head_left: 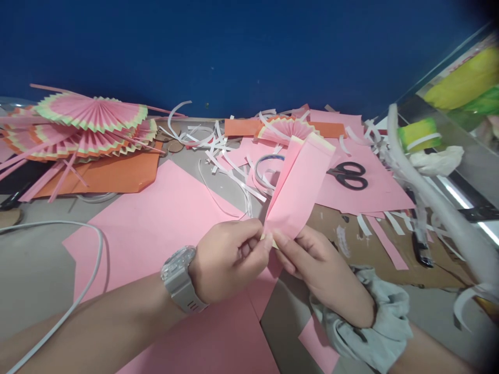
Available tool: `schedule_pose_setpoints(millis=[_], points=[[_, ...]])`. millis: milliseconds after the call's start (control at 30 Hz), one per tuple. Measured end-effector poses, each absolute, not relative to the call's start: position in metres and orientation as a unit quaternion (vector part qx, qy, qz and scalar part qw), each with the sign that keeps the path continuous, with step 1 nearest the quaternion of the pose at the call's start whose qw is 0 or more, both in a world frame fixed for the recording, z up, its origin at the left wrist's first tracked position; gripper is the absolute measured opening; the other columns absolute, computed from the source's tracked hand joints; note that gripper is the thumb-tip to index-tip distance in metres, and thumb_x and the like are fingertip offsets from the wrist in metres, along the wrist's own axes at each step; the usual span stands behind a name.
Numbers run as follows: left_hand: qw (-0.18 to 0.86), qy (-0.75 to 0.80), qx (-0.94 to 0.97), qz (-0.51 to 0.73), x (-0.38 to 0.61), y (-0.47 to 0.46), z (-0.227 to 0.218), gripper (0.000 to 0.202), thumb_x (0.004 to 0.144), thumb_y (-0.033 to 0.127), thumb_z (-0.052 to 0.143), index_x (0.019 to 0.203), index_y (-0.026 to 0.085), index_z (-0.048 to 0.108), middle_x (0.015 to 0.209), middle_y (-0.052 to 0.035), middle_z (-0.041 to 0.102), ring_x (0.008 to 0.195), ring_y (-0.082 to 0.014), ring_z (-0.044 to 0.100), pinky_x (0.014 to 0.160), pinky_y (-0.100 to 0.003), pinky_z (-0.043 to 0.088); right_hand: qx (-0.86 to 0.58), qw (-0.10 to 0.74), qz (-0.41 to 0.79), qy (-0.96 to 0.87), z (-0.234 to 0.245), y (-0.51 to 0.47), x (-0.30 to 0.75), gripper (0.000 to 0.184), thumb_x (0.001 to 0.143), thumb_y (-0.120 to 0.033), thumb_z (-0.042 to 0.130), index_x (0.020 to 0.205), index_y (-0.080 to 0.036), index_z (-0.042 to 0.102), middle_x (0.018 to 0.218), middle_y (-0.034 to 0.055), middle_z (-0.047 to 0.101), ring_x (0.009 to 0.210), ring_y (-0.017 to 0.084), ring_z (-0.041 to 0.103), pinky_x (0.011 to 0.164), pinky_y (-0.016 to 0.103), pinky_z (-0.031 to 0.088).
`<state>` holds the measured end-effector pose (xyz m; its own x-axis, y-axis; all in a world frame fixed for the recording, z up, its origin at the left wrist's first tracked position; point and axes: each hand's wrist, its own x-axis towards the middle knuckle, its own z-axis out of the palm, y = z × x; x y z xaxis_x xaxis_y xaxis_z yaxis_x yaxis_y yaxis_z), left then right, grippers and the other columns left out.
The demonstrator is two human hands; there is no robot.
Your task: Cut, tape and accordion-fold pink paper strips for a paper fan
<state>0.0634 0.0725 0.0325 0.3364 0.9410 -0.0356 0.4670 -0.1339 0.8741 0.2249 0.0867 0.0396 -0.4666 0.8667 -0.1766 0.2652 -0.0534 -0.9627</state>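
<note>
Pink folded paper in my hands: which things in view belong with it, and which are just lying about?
Likely part of the job:
folded pink paper with pale-yellow edging, in the left hand and right hand
flat pink paper sheet
pink pleated paper fans with yellow-green edges, similarly coloured
black-handled scissors

Probably just lying about:
narrow white paper strips
white cable
</note>
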Motion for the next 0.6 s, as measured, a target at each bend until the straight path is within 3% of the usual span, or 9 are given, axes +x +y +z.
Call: schedule_pose_setpoints(millis=[133, 600], points=[[0.410, 0.524, 0.693, 0.278, 0.0650, 0.0711, 0.0305, 0.034, 0.089, 0.038, 0.039, 0.061, 0.019, 0.040, 0.050, 0.0042, 0.048, 0.047, -0.0083, 0.040, 0.047, -0.022, 0.030, -0.452, 0.251, 0.559, -0.648, 0.0388, 0.0866, 0.2246, 0.039, 0.092, -0.033, 0.041, 0.055, -0.019, 0.039, 0.047, -0.0063, 0.037, 0.041, 0.007, 0.030, 0.040, 0.023, 0.022], [0.351, 0.524, 0.729, 0.266, 0.0649, 0.0719, 0.0298, 0.033, 0.093, 0.029, 0.033, 0.062, 0.019, 0.037, 0.054, 0.0037, 0.044, 0.051, -0.0095, 0.041, 0.051, -0.022, 0.031, -0.462, 0.263, 0.555, -0.640, 0.0393, 0.0854, 0.2228, 0.038, 0.091, -0.034, 0.042, 0.056, -0.019, 0.039, 0.047, -0.0072, 0.038, 0.040, 0.006, 0.032, 0.040, 0.023, 0.025]])
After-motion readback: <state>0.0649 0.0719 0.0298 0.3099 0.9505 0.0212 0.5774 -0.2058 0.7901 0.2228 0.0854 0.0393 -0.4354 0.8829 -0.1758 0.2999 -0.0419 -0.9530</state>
